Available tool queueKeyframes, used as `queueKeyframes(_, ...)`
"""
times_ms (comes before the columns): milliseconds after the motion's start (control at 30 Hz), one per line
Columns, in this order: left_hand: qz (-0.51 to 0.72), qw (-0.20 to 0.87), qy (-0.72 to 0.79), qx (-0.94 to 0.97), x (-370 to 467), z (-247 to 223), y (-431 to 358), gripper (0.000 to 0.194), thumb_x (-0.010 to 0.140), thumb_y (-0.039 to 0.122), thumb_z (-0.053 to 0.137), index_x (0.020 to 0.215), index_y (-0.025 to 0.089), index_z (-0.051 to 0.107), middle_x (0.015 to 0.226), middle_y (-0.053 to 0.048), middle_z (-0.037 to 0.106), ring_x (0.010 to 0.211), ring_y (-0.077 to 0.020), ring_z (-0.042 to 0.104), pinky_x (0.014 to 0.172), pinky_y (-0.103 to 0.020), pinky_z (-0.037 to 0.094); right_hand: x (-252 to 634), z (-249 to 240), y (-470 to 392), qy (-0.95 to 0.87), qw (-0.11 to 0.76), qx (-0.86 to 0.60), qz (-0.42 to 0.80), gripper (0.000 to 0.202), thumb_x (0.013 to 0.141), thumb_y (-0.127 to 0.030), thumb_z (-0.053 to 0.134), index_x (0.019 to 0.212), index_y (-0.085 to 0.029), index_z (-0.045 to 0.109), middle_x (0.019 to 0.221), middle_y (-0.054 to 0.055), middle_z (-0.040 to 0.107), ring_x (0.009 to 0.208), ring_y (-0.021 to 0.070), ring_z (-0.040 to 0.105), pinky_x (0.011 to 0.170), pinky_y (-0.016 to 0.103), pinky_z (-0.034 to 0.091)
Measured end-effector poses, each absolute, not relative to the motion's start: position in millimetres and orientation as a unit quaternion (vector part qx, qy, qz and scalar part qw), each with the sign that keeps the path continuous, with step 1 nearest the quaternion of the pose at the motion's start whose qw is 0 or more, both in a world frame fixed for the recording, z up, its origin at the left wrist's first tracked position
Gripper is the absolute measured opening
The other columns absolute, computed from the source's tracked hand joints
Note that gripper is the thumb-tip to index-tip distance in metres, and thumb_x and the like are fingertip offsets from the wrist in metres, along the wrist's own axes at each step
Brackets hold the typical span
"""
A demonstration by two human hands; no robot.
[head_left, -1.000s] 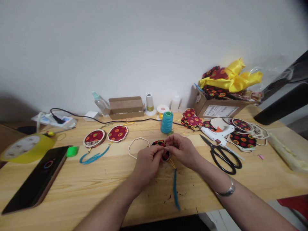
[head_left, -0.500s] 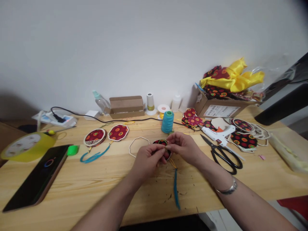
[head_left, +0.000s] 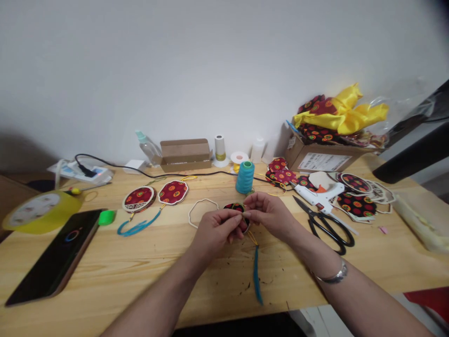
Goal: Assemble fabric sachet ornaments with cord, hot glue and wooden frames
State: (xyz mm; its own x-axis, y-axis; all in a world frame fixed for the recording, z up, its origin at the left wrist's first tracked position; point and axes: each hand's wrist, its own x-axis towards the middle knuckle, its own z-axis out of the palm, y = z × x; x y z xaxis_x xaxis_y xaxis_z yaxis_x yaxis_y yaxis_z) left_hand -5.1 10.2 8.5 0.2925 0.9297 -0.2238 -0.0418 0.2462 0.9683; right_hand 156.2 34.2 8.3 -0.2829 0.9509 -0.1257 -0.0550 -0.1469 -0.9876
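Both hands meet over the middle of the table. My left hand is closed on a small dark patterned fabric piece, partly hidden by the fingers. The thumb and forefinger of my right hand pinch at its right edge, on something too small to make out. From the piece a yellow cord leads down to a blue tassel lying on the wood. A pale outline frame lies just left of my left hand. The teal thread cone stands right behind the hands.
Black scissors and a white glue gun lie right of my right hand. Two finished-looking ornaments, a phone and yellow tape are at left. A box of fabric stands back right.
The view has shifted very slightly. Both hands keep nearly the same place and hold, with only small finger movement at the fabric piece.
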Motion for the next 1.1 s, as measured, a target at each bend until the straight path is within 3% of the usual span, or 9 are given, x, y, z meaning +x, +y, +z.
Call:
queueKeyframes(867,0.401,0.673,0.436,0.443,-4.3,10.6,12.1,0.018,0.07,0.03,0.069,0.068,0.013,0.069,0.056,-0.001,0.063,0.044,-0.0053,0.051,0.041,-0.016,0.032,160.2,9.9,30.8,-0.462,0.395,-0.398,0.687,0.027,0.061,-0.025,0.078,0.08,-0.016,0.062,0.066,-0.002,0.064,0.053,0.0075,0.057,0.048,0.02,0.042)
queueKeyframes(1100,0.428,0.667,0.43,0.431,-6.6,9.2,12.8,0.015,0.072,0.028,0.068,0.069,0.014,0.069,0.059,-0.002,0.065,0.046,-0.0057,0.052,0.043,-0.016,0.034,162.3,16.0,31.6,-0.469,0.373,-0.463,0.653,0.03,0.061,-0.034,0.075,0.083,-0.015,0.069,0.058,0.0,0.064,0.046,0.0066,0.05,0.044,0.021,0.033)
